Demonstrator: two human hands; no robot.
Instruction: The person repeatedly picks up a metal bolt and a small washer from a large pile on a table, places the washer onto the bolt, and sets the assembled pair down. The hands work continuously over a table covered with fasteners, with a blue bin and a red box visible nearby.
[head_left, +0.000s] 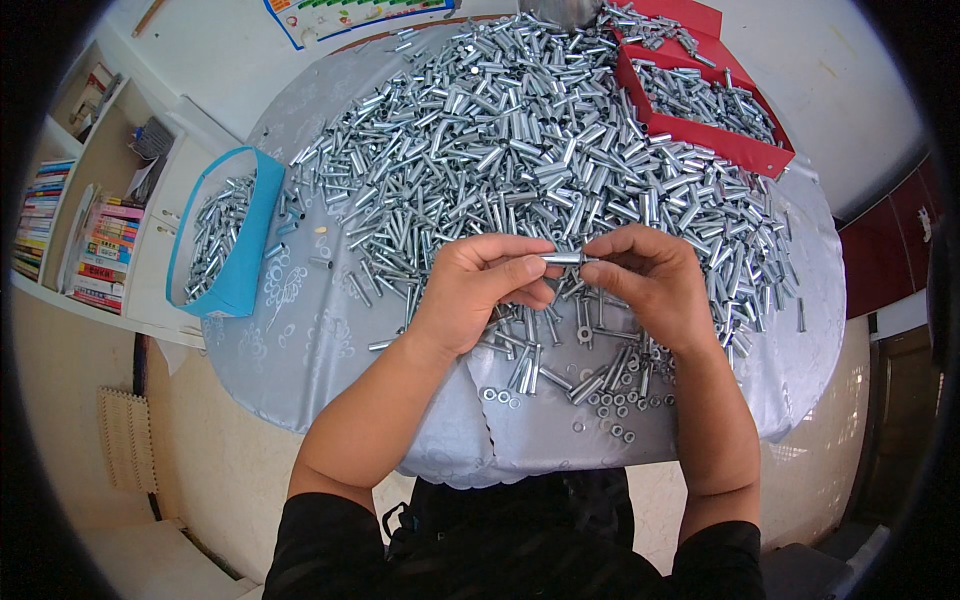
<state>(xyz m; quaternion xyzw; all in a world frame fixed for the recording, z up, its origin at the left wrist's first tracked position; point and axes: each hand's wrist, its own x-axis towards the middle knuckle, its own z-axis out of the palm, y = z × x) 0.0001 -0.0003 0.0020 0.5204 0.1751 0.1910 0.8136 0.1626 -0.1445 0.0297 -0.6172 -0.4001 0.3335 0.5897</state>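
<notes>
Above the near part of the pile, my left hand pinches one end of a shiny metal sleeve anchor, which lies nearly level. At its other end, the fingertips of my right hand close around it, where a washer or nut seems to sit. The fingers hide some of the anchor. Beyond both hands spreads a large heap of loose silver sleeves and bolts. Between my forearms lie several bolts, with small nuts and washers near the table's front edge.
A round table with a silvery patterned cloth carries everything. At the left stands a blue bin with metal pieces inside. A red box filled with similar pieces sits at the far right. Further left is a bookshelf.
</notes>
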